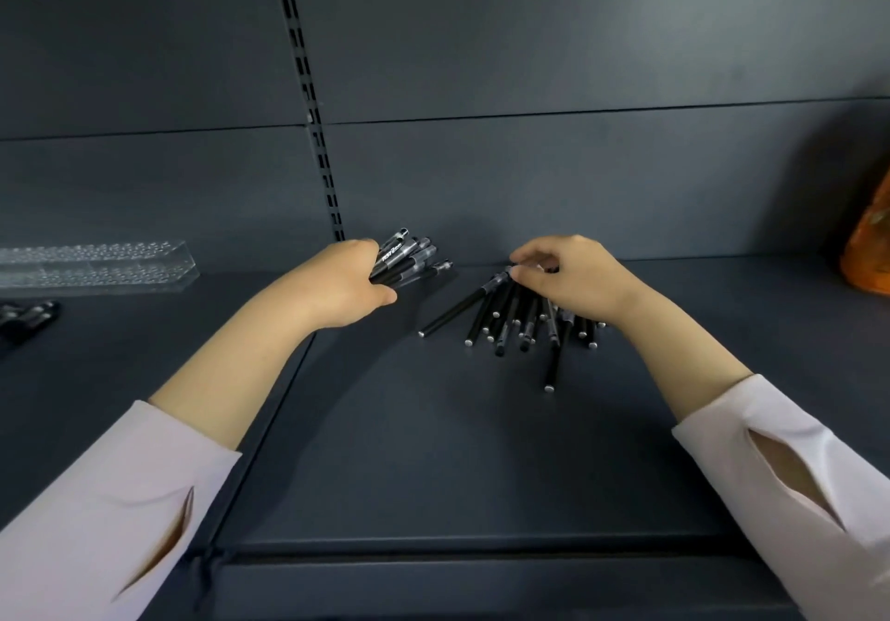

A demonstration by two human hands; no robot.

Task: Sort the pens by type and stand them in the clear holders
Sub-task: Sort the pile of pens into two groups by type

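My left hand (332, 283) grips a bundle of black pens with clear caps (409, 257), their cap ends fanning up and to the right. To the right, a loose pile of black pens (520, 319) lies on the dark shelf (433, 452). My right hand (563, 273) hovers over the pile's far end, and its fingertips pinch the capped end of one black pen (462, 305) that lies slanted at the pile's left side. A clear holder (96, 266) with rows of holes lies at the far left, near the back panel.
A few more dark pens (29, 317) lie at the left edge, in front of the clear holder. An orange bag (867, 245) stands at the far right. A slotted upright (313, 105) runs down the grey back panel. A seam divides the shelf on the left.
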